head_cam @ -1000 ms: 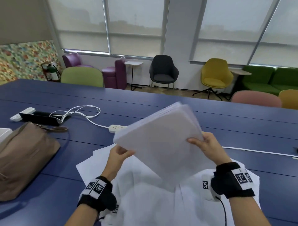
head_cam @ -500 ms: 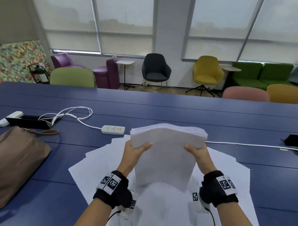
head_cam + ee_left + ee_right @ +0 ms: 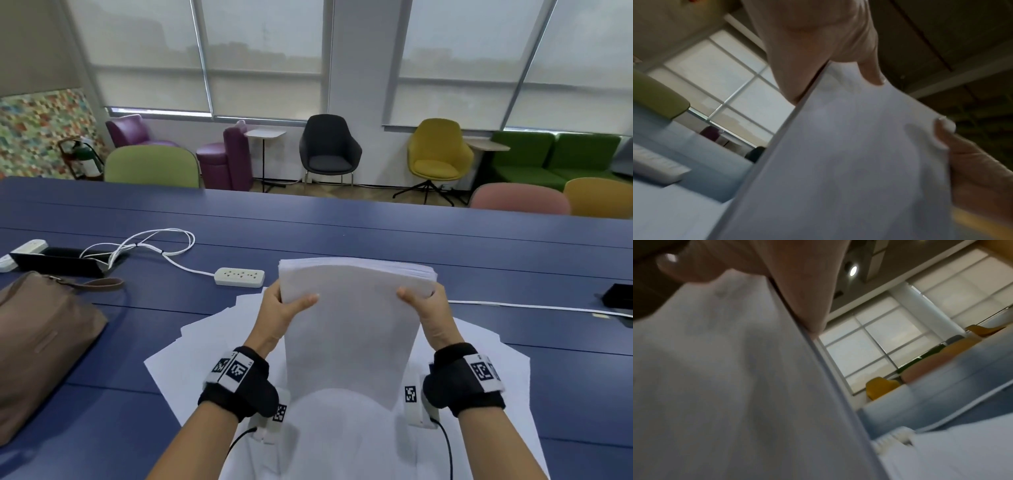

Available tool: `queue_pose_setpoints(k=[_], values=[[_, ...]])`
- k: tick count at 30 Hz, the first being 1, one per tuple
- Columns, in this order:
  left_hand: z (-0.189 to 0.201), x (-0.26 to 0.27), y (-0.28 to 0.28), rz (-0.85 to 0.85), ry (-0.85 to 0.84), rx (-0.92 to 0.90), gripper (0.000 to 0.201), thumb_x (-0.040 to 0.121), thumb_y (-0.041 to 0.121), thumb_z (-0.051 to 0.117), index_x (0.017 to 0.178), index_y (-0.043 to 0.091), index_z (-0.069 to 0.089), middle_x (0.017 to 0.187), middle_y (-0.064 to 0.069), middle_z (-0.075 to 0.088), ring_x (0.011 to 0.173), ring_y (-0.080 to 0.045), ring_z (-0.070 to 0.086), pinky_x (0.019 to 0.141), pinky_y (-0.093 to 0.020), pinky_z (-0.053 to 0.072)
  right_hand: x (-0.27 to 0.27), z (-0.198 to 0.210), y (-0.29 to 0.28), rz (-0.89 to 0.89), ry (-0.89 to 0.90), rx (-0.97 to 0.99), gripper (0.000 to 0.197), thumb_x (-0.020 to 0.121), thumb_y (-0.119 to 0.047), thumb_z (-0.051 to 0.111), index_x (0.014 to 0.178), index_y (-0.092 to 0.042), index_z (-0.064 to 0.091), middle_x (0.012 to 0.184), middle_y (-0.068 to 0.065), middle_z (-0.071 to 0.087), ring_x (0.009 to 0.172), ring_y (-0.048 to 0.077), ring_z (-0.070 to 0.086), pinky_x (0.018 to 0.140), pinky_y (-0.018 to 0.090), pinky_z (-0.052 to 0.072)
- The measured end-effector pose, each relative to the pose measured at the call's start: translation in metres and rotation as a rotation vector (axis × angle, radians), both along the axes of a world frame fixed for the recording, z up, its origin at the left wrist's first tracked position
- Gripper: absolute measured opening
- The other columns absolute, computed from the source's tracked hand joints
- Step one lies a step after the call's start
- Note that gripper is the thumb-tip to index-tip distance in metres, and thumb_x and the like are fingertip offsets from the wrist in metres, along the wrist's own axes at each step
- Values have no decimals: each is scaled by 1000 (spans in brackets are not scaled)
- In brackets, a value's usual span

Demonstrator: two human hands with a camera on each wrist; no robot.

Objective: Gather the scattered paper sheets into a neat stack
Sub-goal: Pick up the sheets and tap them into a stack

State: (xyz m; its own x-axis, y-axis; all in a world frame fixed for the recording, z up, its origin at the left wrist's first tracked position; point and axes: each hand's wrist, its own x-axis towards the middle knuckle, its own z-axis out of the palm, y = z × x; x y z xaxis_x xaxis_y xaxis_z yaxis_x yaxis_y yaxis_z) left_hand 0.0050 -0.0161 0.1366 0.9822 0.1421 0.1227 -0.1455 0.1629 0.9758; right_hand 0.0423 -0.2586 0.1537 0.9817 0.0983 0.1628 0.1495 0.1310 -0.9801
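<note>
Blue worktop (chairs at twelve o'clock): left hand and right hand both grasp the paper stack above loose sheets.

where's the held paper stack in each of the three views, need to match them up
Head: the paper stack stands upright at centre, left hand and right hand gripping its side edges.
Left wrist: it fills the centre and lower right, its side edge running diagonally.
Right wrist: it fills the left half, blurred.
Shared landmark: the window blinds show behind it in all three.
</note>
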Motion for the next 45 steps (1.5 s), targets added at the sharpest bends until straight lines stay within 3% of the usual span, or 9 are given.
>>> queue_pose_setpoints(k=[5, 10, 14, 17, 20, 26, 31, 37, 45], values=[[-27, -8, -18, 60, 112, 63, 17, 80, 7, 70, 94, 16, 68, 91, 2, 72, 88, -19, 68, 70, -21, 56, -12, -42, 10, -75, 195, -83, 21, 72, -2, 75, 88, -14, 67, 96, 12, 70, 85, 25, 65, 70, 28, 54], [-19, -10, -30, 180, 51, -11, 7, 82, 11, 69, 86, 16, 69, 79, 8, 72, 73, -7, 68, 66, -22, 56, -25, -38, 12, -181, 156, -2, 15, 77, -2, 71, 85, -13, 67, 69, -11, 72, 64, 5, 67, 55, 14, 51], [-75, -21, -26, 145, 205, 138, 7, 85, 19, 67, 90, 25, 67, 92, 3, 71, 93, -21, 67, 78, -31, 52, -41, -84, 19, -175, 335, -216, 9, 82, -8, 68, 91, -8, 65, 95, 13, 70, 82, 23, 64, 68, 27, 52], [-96, -31, -28, 92, 230, 218, 8, 91, 21, 59, 92, 26, 64, 92, 6, 68, 93, -19, 65, 70, -16, 51, -49, -91, 12, -207, 327, -302, 8, 86, -12, 64, 90, -5, 66, 92, 13, 68, 83, 22, 63, 71, 32, 51], [-83, -26, -47, 29, 191, 256, 9, 90, 21, 59, 98, 21, 63, 94, 3, 68, 88, -15, 65, 65, -11, 50, -55, -76, -13, -312, 244, -320, 7, 88, -12, 61, 92, -12, 66, 82, -3, 67, 72, 7, 63, 63, 15, 50], [-82, -2, -113, -247, 201, 420, 36, 89, 23, 61, 121, 11, 51, 113, 0, 61, 96, -14, 58, 68, -13, 46, -72, -98, -94, -540, 407, -333, 22, 86, -20, 61, 108, -20, 63, 104, 3, 69, 95, 23, 63, 89, 43, 51], [-131, -2, -145, -441, 539, 739, 60, 91, 28, 57, 138, 3, 30, 143, -16, 36, 129, -28, 40, 103, -32, 35, -76, -144, -141, -395, 781, -867, 61, 83, -33, 67, 134, -10, 42, 135, 17, 46, 120, 34, 45, 98, 40, 39], [-146, 9, -151, -388, 641, 944, 59, 92, 33, 53, 134, -2, 31, 141, -20, 32, 130, -33, 34, 105, -33, 30, -77, -169, -161, -430, 968, -1076, 87, 79, -46, 67, 145, -12, 21, 148, 19, 22, 136, 39, 19, 105, 45, 30], [-159, 30, -171, -151, 703, 447, 73, 85, 10, 64, 139, 0, 16, 133, -13, 41, 120, -30, 45, 91, -31, 41, -51, -185, -174, -611, 972, -774, 78, 72, -39, 75, 130, -2, 38, 129, 21, 49, 119, 38, 45, 94, 44, 44]])
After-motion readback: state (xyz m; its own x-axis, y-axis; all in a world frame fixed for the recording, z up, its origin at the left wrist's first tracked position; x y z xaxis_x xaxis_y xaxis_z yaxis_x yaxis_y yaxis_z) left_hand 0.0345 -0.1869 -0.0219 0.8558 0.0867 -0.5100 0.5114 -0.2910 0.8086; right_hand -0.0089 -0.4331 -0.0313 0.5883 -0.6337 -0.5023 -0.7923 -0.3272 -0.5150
